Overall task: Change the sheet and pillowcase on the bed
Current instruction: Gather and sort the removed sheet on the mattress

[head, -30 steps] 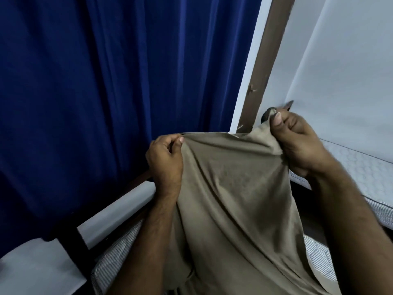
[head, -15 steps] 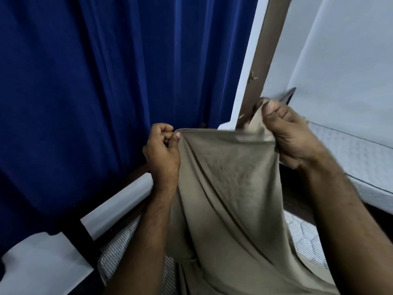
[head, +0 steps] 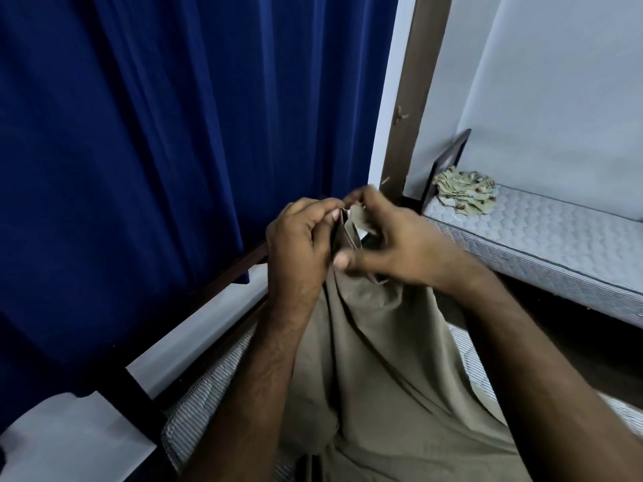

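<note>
A beige sheet [head: 389,370] hangs from both hands and falls over the bare striped mattress [head: 195,412] below me. My left hand [head: 299,252] grips the sheet's top edge between thumb and curled fingers. My right hand [head: 393,245] is right beside it, its fingers pinching the same edge, so the two held corners meet in a narrow fold at the centre. The lower part of the sheet runs out of view at the bottom.
A dark blue curtain [head: 167,151] fills the left. A brown bed post [head: 414,99] stands behind the hands. A second bare mattress [head: 542,245] lies at the right with a crumpled patterned cloth [head: 464,191] on its corner. A white rail [head: 195,342] edges the near bed.
The hands, held apart with the sheet's edge stretched between them, have come together at the centre, folding the edge. The view has tilted, showing the patterned cloth.
</note>
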The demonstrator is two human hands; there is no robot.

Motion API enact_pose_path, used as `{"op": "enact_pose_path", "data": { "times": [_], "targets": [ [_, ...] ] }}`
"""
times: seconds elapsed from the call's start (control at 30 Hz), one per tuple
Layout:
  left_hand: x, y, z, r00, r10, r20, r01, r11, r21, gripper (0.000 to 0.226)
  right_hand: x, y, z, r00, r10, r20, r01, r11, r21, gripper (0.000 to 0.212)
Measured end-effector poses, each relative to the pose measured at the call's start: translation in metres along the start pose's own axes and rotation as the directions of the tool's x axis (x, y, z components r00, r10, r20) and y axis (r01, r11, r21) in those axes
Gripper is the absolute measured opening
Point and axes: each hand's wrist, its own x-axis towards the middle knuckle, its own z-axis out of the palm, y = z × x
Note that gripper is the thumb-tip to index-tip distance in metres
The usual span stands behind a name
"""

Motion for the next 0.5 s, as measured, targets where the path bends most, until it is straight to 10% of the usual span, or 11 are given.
{"op": "enact_pose_path", "data": {
  "times": [0.13, 0.5],
  "targets": [
    [0.002, 0.005, 0.000, 1.000, -0.022, -0.022, 0.021, 0.999, -0.034, 0.014, 0.003, 0.008, 0.015, 0.982, 0.031, -0.188, -0.109, 0.901, -0.419, 0.029],
    [-0.011, 0.012, 0.016, 0.996, -0.091, 0.019, 0.092, 0.994, -0.059, 0.008, 0.009, 0.022, 0.001, 0.883, -0.010, -0.469, -0.096, 0.975, -0.202, 0.008]
  ]
}}
